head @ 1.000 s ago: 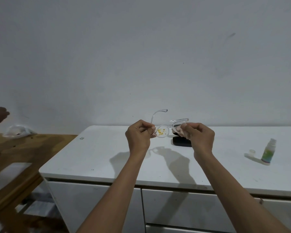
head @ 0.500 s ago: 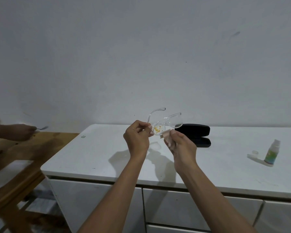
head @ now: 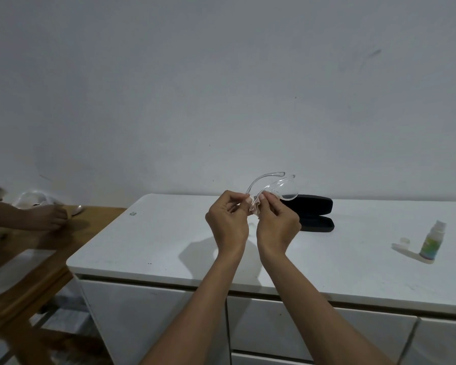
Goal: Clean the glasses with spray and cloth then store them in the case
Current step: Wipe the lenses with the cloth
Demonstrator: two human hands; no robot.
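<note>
**Glasses held above desk, both hands pinching at cloth and frame**

Far left: another person's hand (head: 46, 216) rests on a wooden table (head: 24, 259), blurred; a pale, indistinct object (head: 33, 198) sits behind it against the wall. What that hand holds cannot be made out.

Centre-left: white desk (head: 156, 243) with drawer fronts below. A small mark or sticker (head: 133, 213) lies near its rear left corner.

Centre: left hand (head: 228, 223) raised above the desk, fingers curled, thumb and forefinger pinching the near end of the clear-framed glasses (head: 274, 187). Right hand (head: 277, 225) just beside it, almost touching, fingers curled around a small pale cloth (head: 256, 208) bunched between the two hands and pressed against the frame. The glasses are in the air, tilted, temples extending up and to the right; one lens sits in front of the case.

Centre-right: black glasses case (head: 316, 213) lies open on the desk behind the hands, lid raised.

Right: small spray bottle (head: 432, 241) with green label stands upright on the desk, well apart from the case. Its clear cap (head: 404, 242) lies just to its left.
</note>
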